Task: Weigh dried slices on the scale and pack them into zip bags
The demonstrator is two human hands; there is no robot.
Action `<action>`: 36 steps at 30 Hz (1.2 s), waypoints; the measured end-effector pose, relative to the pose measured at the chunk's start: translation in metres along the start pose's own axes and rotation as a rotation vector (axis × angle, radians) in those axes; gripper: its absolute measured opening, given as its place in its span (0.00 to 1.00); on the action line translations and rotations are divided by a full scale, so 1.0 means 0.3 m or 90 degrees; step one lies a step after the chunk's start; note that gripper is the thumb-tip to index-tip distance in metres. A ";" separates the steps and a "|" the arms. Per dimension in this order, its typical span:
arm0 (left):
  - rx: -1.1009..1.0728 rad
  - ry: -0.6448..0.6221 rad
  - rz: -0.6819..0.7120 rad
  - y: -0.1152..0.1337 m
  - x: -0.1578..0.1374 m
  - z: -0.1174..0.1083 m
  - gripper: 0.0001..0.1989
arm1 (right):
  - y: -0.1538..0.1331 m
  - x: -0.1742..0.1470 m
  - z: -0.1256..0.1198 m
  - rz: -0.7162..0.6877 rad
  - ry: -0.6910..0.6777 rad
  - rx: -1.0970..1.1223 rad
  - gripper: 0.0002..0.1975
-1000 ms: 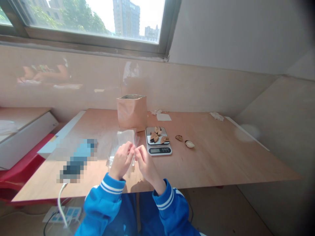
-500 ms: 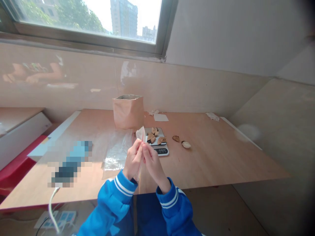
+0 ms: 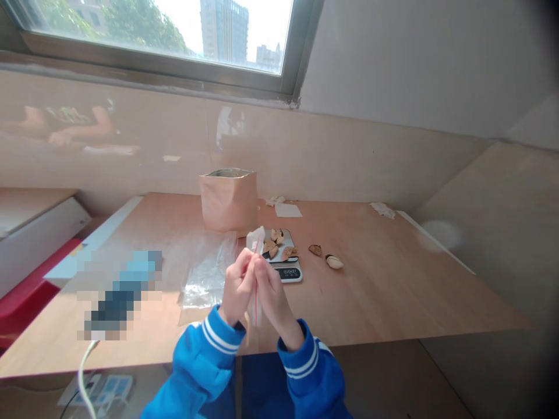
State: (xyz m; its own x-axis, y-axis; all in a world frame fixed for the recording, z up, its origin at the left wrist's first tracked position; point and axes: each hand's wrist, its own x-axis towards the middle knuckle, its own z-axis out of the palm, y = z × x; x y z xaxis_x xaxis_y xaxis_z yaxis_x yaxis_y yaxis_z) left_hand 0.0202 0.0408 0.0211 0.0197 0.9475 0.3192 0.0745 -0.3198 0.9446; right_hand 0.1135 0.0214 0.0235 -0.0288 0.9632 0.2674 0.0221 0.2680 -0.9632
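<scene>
Between both hands is a small clear zip bag [image 3: 256, 237] with a red seal line, held up over the table's front part. My left hand [image 3: 238, 285] pinches it from the left and my right hand [image 3: 271, 291] from the right, with the fingertips meeting at the seal. Right behind them stands a white kitchen scale [image 3: 294, 273] with a dark display, partly covered by my hands. Several brown, dried husk-like pieces [image 3: 276, 247] lie on its plate. To the right, a brown piece [image 3: 315, 250] and a pale nut-like piece [image 3: 334, 262] rest on the wood.
A brown paper pouch [image 3: 229, 201] stands open behind the scale. Flat clear plastic bags [image 3: 207, 270] lie left of my hands. Further left is a blurred-out object [image 3: 124, 294] with a white cable [image 3: 82, 372] nearby. Paper scraps [image 3: 288, 210] lie along the back edge.
Both hands stay on the zip bag, and it has turned so that more of its red seal line shows below my fingers. The view has shifted slightly.
</scene>
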 end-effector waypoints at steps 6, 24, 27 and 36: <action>-0.065 0.068 -0.057 -0.022 -0.009 0.008 0.19 | 0.097 0.036 -0.054 0.026 0.150 -0.033 0.24; 0.073 -0.082 0.322 -0.025 0.024 0.017 0.23 | -0.002 0.054 -0.105 0.021 0.144 0.048 0.23; 0.040 -0.013 0.281 -0.054 0.033 0.024 0.10 | 0.021 0.064 -0.121 0.028 0.126 -0.008 0.23; -0.035 0.132 0.183 -0.138 0.111 -0.076 0.15 | 0.174 0.106 -0.371 -0.059 0.061 -0.286 0.23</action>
State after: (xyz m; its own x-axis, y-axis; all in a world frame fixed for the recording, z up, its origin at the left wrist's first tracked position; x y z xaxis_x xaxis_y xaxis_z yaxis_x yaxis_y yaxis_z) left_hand -0.0049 0.0854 -0.0056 -0.1706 0.7992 0.5763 0.0417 -0.5785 0.8146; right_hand 0.2248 0.0685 -0.0151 0.0411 0.9267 0.3735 0.4551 0.3154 -0.8327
